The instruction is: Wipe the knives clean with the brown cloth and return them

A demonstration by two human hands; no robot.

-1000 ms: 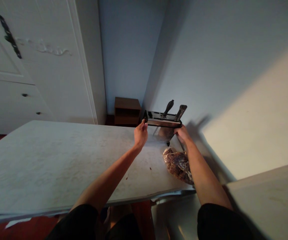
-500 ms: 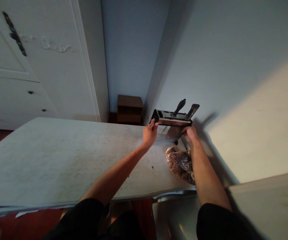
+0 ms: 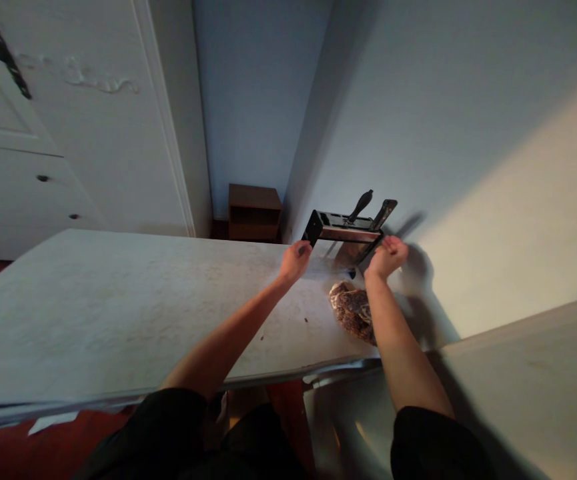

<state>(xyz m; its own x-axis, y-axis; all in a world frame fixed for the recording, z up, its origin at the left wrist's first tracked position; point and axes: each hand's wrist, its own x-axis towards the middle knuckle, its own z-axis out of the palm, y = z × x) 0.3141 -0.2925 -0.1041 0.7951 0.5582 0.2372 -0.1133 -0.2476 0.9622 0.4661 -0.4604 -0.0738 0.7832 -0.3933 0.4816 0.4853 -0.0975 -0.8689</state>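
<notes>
A dark knife block [image 3: 345, 235] with two black-handled tools sticking up from its top stands at the far right end of the white table [image 3: 168, 307], by the wall. My left hand [image 3: 295, 261] is closed at the block's left end, its fingers curled against the lower edge. At the block's right end is my right hand [image 3: 388, 256], raised near the corner with its fingers curled; whether it touches the block or holds anything is hidden. A brown and white patterned cloth-like bundle [image 3: 353, 312] lies nearer, beside my right forearm.
A small brown cabinet [image 3: 255, 212] stands on the floor beyond the table. White cupboards [image 3: 118, 133] rise at the left. The wall [image 3: 443, 167] is close on the right. Small dark specks lie on the table.
My right hand has moved up and outward from the block's right side, its fingers turned. My left hand has slipped slightly lower on the left end. The view has shifted a little.
</notes>
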